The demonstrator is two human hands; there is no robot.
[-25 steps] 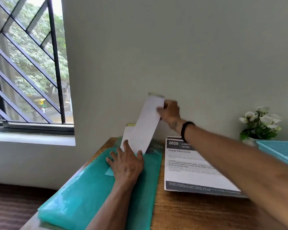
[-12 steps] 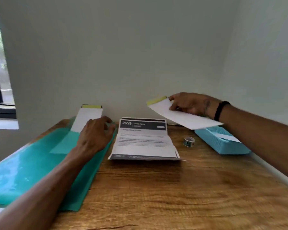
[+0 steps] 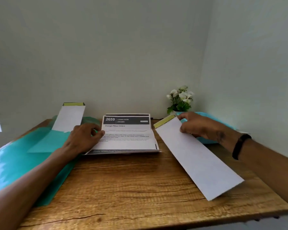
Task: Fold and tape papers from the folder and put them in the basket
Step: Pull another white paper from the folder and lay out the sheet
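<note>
My right hand [image 3: 199, 126] pinches a long folded white paper [image 3: 198, 156] with a yellow strip at its far end, held tilted above the right part of the wooden table [image 3: 131, 185]. My left hand [image 3: 84, 138] rests with curled fingers on the left edge of a printed sheet [image 3: 128, 135] headed "2659", which lies partly folded in the middle. A teal folder [image 3: 20, 163] lies at the left with another folded white paper [image 3: 69, 117] sticking up out of it. The blue basket [image 3: 206, 141] is mostly hidden behind my right hand.
A small pot of white flowers [image 3: 180, 100] stands in the back right corner. Walls close in the table at the back and right. A window edge shows at the far left. The tape roll is not visible.
My right hand has brought the folded paper from over the basket down and nearer, over the table's right side. My left hand moved from the folder to the printed sheet's left edge.
</note>
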